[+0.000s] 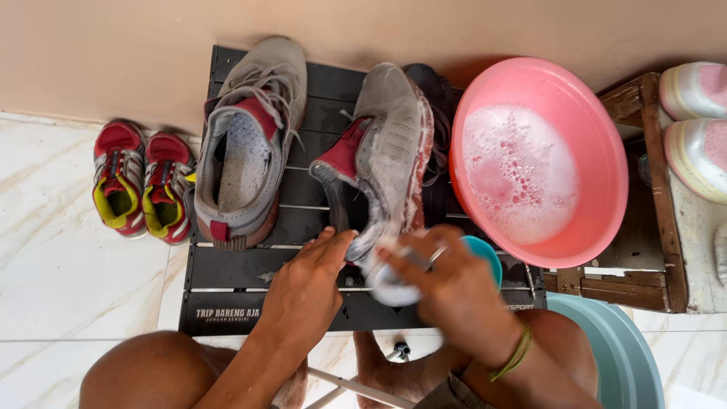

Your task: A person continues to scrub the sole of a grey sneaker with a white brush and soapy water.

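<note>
A plain beige wall (113, 53) runs along the top, meeting a floor (68, 280) of glossy white marble-look tiles (faint tan veins, thin grout lines). A black slatted worktop (250, 269) sits low against the wall, and a worn wooden stool (659, 189) stands at the right in soft daylight.
</note>
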